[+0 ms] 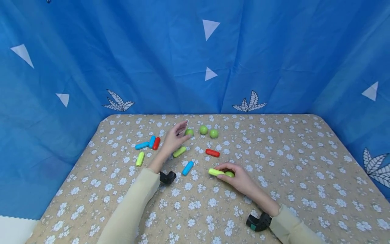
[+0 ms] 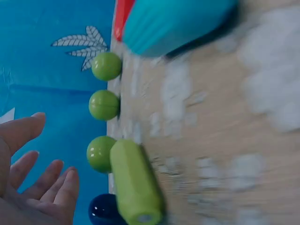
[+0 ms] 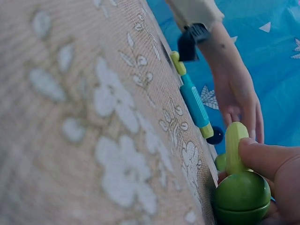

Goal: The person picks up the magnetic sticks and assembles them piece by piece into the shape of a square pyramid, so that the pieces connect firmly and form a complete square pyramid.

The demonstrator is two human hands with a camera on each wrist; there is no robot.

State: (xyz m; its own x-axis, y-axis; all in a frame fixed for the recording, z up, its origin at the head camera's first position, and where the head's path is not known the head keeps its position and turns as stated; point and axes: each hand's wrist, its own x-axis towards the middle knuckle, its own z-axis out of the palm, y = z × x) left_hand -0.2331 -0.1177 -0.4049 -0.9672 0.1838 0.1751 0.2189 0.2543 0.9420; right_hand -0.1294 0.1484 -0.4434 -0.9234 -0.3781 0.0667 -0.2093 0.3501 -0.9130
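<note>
My right hand (image 1: 239, 179) pinches a yellow-green faceted stick (image 1: 215, 172) between thumb and fingers, just above the cloth. Against that hand is a green ball (image 1: 229, 174); in the right wrist view the ball (image 3: 241, 197) sits at the stick's lower end, and I cannot tell whether the two are joined. Farther back, my left hand (image 1: 173, 138) is held with fingers spread and nothing in its grasp. Beside its thumb lies another green ball (image 1: 189, 132). A dark blue ball (image 2: 105, 209) shows in the left wrist view, mostly hidden by the hand from above.
Two more green balls (image 1: 203, 129) lie at the back. A red stick (image 1: 212, 153), a blue stick (image 1: 187, 168) and a green stick (image 1: 179, 151) lie between the hands. Left of the left arm are blue sticks (image 1: 142, 145), a red stick (image 1: 156, 143) and a yellow-green stick (image 1: 140, 159).
</note>
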